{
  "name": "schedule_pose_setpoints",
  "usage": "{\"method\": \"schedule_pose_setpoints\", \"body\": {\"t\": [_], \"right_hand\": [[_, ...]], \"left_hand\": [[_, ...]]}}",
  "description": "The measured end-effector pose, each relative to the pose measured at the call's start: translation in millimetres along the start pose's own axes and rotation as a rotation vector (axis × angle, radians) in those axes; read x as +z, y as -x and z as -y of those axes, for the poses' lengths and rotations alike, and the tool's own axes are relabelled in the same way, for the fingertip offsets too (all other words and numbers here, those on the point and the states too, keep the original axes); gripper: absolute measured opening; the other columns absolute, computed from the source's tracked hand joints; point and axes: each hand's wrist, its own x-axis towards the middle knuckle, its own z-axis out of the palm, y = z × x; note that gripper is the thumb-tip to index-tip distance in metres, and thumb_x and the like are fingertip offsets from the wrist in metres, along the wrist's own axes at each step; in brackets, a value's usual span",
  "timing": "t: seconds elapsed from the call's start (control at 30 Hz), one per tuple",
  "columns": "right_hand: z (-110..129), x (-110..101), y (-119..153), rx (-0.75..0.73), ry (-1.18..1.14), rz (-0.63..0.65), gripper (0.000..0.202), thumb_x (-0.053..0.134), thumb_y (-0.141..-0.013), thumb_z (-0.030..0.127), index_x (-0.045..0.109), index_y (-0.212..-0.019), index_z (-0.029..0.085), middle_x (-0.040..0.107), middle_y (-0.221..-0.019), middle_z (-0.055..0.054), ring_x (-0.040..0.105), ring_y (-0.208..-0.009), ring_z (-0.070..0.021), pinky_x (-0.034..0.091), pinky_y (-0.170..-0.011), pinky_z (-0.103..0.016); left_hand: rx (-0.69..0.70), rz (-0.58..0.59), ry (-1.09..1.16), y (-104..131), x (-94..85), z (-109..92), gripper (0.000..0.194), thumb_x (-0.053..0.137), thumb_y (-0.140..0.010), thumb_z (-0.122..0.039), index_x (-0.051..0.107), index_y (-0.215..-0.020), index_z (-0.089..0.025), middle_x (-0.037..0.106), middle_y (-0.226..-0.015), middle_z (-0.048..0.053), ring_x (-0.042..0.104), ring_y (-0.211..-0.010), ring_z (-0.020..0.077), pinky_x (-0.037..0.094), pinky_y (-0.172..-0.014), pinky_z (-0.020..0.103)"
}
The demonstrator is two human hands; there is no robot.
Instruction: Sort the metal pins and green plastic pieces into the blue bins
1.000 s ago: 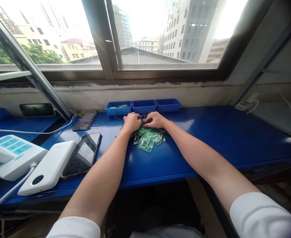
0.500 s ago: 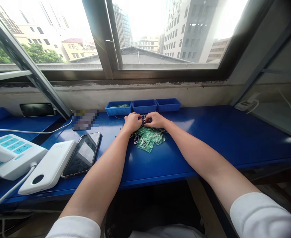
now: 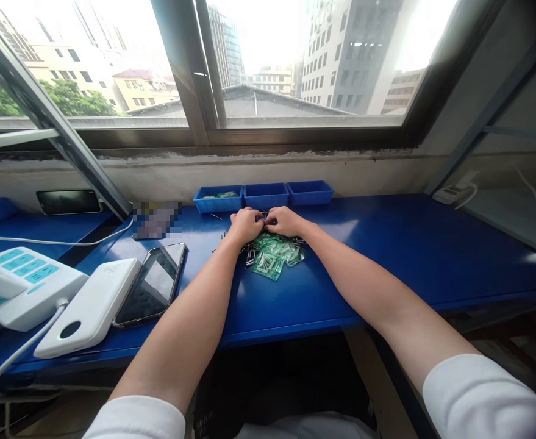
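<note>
My left hand (image 3: 246, 226) and my right hand (image 3: 283, 221) meet over a heap of small dark screw-like pieces (image 3: 249, 253) on the blue table. Both have their fingers curled inward, with the fingertips nearly touching. Whatever lies between those fingertips is too small and too hidden to name. Just in front of the hands is a pile of small green-tinted plastic bags (image 3: 272, 256), with slim pale pieces showing inside them. One loose thin piece (image 3: 216, 217) lies left of the heap.
Three blue bins, left (image 3: 219, 200), middle (image 3: 266, 196) and right (image 3: 310, 193), stand in a row behind the hands; green bags lie in the left one. Leftward are a phone (image 3: 151, 285), a white power bank (image 3: 87, 308), a power strip (image 3: 30, 283) and cables.
My right hand's fingers have come slightly closer to the left hand's, narrowing the gap between them. The bags and bins stay where they were.
</note>
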Motion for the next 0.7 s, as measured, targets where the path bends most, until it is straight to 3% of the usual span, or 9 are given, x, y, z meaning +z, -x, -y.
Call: {"method": "schedule_pose_setpoints", "body": {"t": [0.13, 0.37, 0.53, 0.7], "right_hand": [[0.4, 2.5, -1.2, 0.046, 0.002, -0.015, 0.010, 0.062, -0.077, 0.014, 0.071, -0.077, 0.012, 0.063, -0.080, -0.005, 0.057, -0.072, -0.0130, 0.043, -0.071, -0.025], [-5.1, 0.8, -1.8, 0.190, -0.074, -0.205, 0.016, 0.053, -0.087, 0.023, 0.066, -0.087, 0.014, 0.067, -0.083, -0.005, 0.057, -0.075, -0.0146, 0.041, -0.071, -0.025], [-7.2, -3.9, -2.9, 0.269, -0.109, -0.243, 0.033, 0.046, -0.092, 0.035, 0.062, -0.073, 0.015, 0.067, -0.074, -0.004, 0.054, -0.067, -0.0135, 0.036, -0.063, -0.025], [-8.0, -3.8, -4.2, 0.224, -0.090, -0.241, 0.046, 0.044, -0.093, 0.043, 0.060, -0.061, 0.015, 0.064, -0.064, -0.002, 0.054, -0.064, -0.0127, 0.036, -0.064, -0.025]], "left_hand": [[0.006, 0.001, 0.003, 1.0, -1.5, -1.6, 0.029, 0.049, -0.081, -0.029, 0.074, -0.094, -0.024, 0.068, -0.109, 0.008, 0.057, -0.109, 0.0281, 0.041, -0.093, 0.041], [0.059, -0.074, 0.154, 3.4, -5.4, -6.1, 0.029, 0.050, -0.085, -0.030, 0.071, -0.102, -0.023, 0.071, -0.107, 0.004, 0.061, -0.103, 0.0221, 0.044, -0.093, 0.032], [0.157, -0.112, 0.238, 3.3, -4.2, -4.2, 0.028, 0.052, -0.086, -0.035, 0.072, -0.098, -0.020, 0.073, -0.098, 0.005, 0.065, -0.091, 0.0198, 0.047, -0.086, 0.028], [0.193, -0.156, 0.304, 2.9, -2.1, -3.9, 0.026, 0.051, -0.087, -0.032, 0.070, -0.098, -0.018, 0.074, -0.094, 0.005, 0.065, -0.085, 0.0179, 0.048, -0.080, 0.026]]}}
